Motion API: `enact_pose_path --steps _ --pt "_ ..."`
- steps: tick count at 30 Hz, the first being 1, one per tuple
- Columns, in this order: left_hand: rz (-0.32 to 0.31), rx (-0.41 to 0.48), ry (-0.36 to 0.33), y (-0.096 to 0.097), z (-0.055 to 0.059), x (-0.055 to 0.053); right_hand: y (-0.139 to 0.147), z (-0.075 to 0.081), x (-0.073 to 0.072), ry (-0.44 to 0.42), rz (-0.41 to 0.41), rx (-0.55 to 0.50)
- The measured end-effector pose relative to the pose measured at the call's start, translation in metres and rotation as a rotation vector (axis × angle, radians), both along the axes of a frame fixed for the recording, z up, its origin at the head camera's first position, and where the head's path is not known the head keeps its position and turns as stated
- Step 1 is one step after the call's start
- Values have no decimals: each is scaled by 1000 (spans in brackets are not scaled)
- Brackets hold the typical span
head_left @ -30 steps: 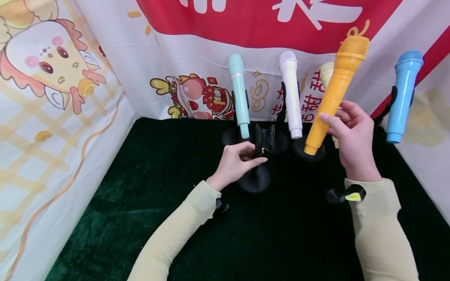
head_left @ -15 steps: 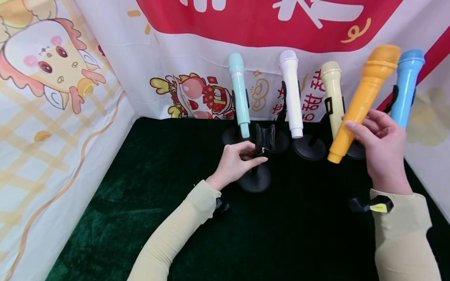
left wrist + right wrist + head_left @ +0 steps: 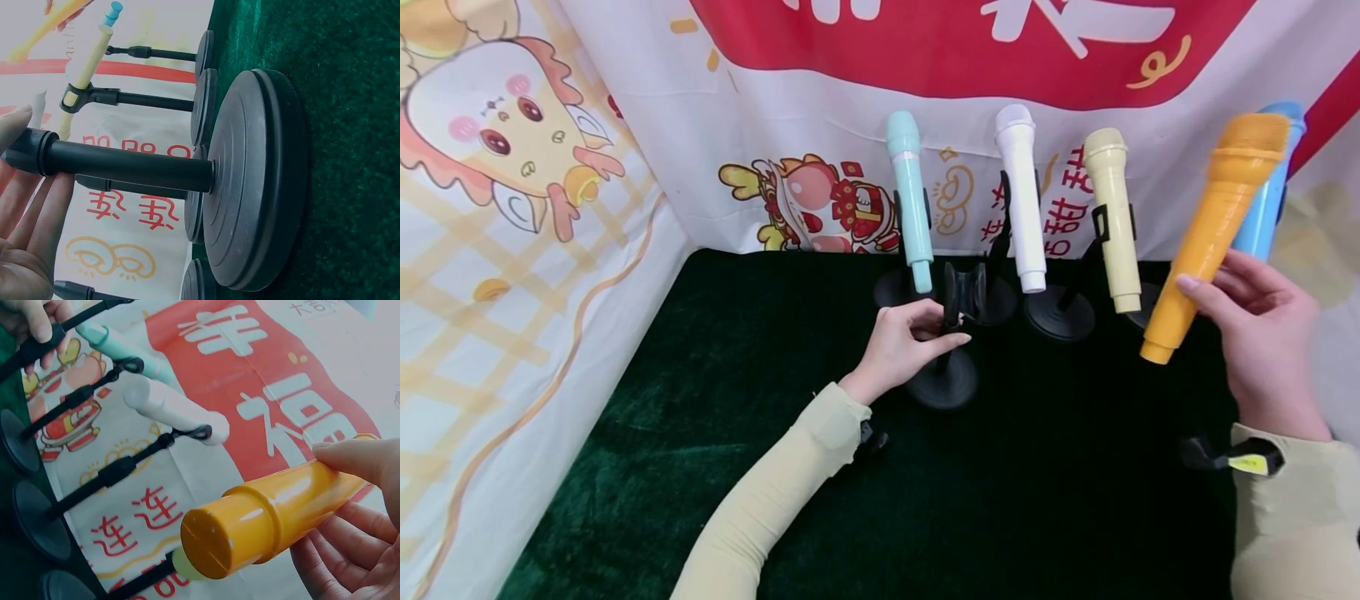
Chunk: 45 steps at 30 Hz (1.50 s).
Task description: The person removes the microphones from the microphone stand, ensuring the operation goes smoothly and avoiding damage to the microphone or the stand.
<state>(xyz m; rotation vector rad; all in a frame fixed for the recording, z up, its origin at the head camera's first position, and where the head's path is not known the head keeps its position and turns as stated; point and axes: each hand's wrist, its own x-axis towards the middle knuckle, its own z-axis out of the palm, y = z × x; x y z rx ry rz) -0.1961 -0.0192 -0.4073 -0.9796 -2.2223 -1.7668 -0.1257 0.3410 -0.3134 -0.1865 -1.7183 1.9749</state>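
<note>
My right hand holds an orange microphone by its handle, head up and tilted to the right. In the head view it overlaps the blue microphone behind. In the right wrist view the orange microphone's butt end faces the camera, thumb on one side and fingers on the other. My left hand grips the upper stem of a black microphone stand, just below its vacant clip. The stand's round base sits upright on the green cloth in the left wrist view.
Behind stand a mint microphone, a white microphone and a cream microphone, each in a black stand. A printed cloth backdrop rises behind them. Dark green velvet covers the table.
My right hand has carried the orange microphone rightward and lower, from in front of the cream microphone to in front of the blue one. The left hand stays on the stand.
</note>
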Motion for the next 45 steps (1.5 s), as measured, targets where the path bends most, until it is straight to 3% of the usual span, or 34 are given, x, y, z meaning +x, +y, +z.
enact_pose_path --steps 5,14,24,35,45 --pt "5 -5 2 0 0 0 11 -5 5 -28 -44 5" --pt "-1 -8 -2 0 1 0 30 -19 18 -122 -62 116" --pt "-10 1 1 -1 0 0 43 -37 30 -364 -52 464" --pt "-5 -9 -1 0 0 -1 53 -69 35 -532 65 657" --pt "-2 -12 -7 0 0 -1 72 -88 39 -656 154 703"
